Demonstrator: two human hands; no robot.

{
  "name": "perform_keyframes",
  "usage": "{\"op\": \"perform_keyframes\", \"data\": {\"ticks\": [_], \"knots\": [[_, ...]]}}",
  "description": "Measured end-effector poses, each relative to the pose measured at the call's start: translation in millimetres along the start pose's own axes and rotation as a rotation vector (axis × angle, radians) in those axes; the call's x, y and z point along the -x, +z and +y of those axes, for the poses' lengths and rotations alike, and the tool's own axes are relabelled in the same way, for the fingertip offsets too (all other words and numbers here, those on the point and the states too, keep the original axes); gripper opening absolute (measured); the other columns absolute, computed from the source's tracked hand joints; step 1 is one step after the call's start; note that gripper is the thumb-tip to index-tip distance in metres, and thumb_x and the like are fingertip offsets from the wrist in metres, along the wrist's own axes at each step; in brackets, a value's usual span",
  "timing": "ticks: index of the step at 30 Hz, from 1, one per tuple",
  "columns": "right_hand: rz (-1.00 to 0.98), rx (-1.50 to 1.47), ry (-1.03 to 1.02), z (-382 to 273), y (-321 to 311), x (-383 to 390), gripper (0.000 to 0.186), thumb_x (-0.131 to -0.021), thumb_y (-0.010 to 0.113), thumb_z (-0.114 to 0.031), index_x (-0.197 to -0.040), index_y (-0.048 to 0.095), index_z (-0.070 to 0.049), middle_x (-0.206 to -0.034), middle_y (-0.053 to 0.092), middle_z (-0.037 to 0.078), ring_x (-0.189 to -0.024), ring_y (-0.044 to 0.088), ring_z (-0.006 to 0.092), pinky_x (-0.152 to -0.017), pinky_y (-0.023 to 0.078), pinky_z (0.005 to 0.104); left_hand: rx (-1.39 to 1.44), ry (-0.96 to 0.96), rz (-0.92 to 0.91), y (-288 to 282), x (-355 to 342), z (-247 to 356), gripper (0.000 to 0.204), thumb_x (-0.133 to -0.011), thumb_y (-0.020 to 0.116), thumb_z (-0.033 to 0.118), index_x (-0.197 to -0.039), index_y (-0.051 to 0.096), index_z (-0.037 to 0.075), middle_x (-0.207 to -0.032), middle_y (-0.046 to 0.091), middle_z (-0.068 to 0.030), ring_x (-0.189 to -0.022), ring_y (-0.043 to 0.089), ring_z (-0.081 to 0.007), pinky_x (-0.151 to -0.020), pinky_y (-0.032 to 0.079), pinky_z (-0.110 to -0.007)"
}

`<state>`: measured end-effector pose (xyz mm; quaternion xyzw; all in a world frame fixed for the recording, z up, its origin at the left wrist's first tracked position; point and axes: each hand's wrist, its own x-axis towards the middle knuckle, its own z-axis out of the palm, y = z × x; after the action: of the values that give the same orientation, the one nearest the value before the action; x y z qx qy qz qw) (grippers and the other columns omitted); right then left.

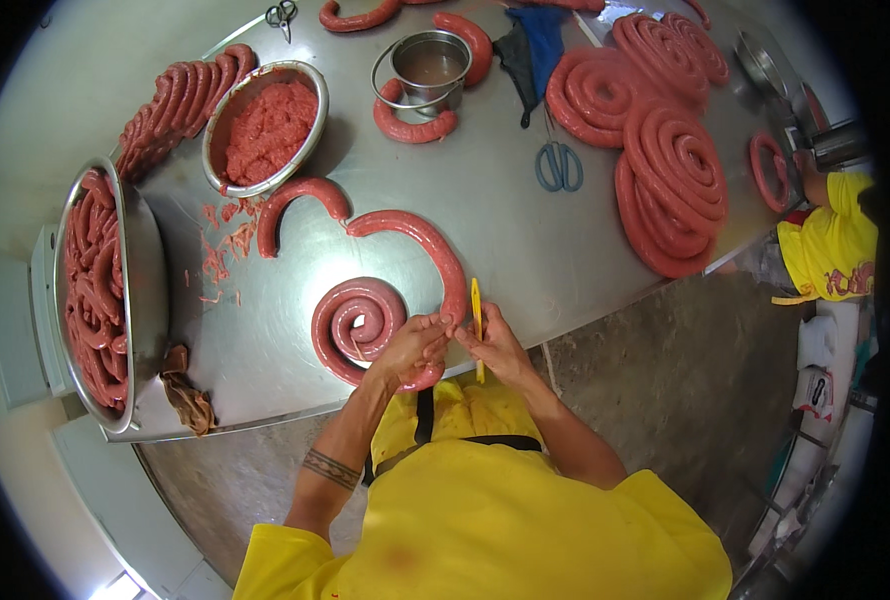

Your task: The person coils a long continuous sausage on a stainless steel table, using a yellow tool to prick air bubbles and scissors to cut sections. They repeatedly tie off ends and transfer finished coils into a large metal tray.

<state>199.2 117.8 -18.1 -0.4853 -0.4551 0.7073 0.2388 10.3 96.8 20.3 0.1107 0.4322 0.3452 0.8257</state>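
Observation:
A long raw sausage (427,238) curves across the steel table toward me, and my left hand (415,346) is closed on it at the near edge. Beneath and beside that hand lies the coiled part of the sausage (363,298). My right hand (497,347) is closed against the same spot, fingertips close to the left ones, with a slim yellow tool (477,300) upright in its grip. Whether that tool has a blade cannot be made out. Farther left, a short curved sausage link (303,192) joins the long one at a pinched twist.
Left stand a large bowl of sausages (137,290) and a bowl of minced meat (314,130), with scraps (233,240) nearby. Blue-handled scissors (559,167), a metal pot (431,97) and big sausage coils (671,180) lie farther off. Another person in yellow (827,240) is at the right.

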Motion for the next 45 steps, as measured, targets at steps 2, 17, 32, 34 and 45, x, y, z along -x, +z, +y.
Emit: {"op": "perform_keyframes", "data": {"ticks": [2,17,32,34,45], "knots": [[-0.142,-0.387,-0.032,0,1,-1,0.036,-0.098,0.068,-0.033,-0.115,0.056,-0.004,-0.091,0.056,0.001,-0.075,0.054,0.011,-0.066,0.046,0.0253,-0.123,0.121,-0.011,11,1,4,0.024,-0.106,0.052,0.025,-0.095,0.06,0.006,-0.059,0.046,0.0027,-0.047,0.037,-0.0078,-0.046,0.031,-0.025],[-0.33,0.305,0.008,-59,-46,14,0.026,-0.104,0.055,-0.022,-0.123,0.055,-0.004,-0.085,0.059,-0.001,-0.072,0.054,0.0101,-0.065,0.045,0.0262,-0.869,0.307,0.526,-3,-25,26,0.038,-0.105,0.05,0.028,-0.087,0.067,-0.001,-0.057,0.055,-0.0079,-0.054,0.054,-0.0161,-0.055,0.044,-0.037],[-0.125,-0.611,-0.023,-167,-52,-202,0.028,-0.093,0.053,-0.009,-0.121,0.058,-0.005,-0.076,0.051,0.001,-0.062,0.048,0.0115,-0.057,0.045,0.0285,-0.289,0.332,0.082,4,-16,10,0.038,-0.11,0.042,0.036,-0.102,0.063,0.005,-0.076,0.066,-0.004,-0.063,0.056,-0.0111,-0.057,0.043,-0.026],[-0.188,-0.598,-0.115,-199,-113,-205,0.03,-0.094,0.055,-0.01,-0.123,0.057,-0.006,-0.08,0.051,0.001,-0.071,0.051,0.0131,-0.068,0.049,0.0328,-0.558,0.383,0.187,7,-15,11,0.038,-0.11,0.042,0.036,-0.101,0.064,0.005,-0.072,0.064,-0.0033,-0.06,0.054,-0.0099,-0.055,0.04,-0.026],[0.23,-0.032,0.315,-180,-229,41,0.03,-0.106,0.047,-0.032,-0.131,0.048,-0.015,-0.081,0.05,-0.003,-0.065,0.049,0.0098,-0.054,0.043,0.0265,0.519,0.089,0.174,-10,-67,-7,0.015,-0.107,0.046,0.016,-0.101,0.058,0.008,-0.079,0.06,-0.0035,-0.057,0.046,-0.0092,-0.052,0.038,-0.023]]}}
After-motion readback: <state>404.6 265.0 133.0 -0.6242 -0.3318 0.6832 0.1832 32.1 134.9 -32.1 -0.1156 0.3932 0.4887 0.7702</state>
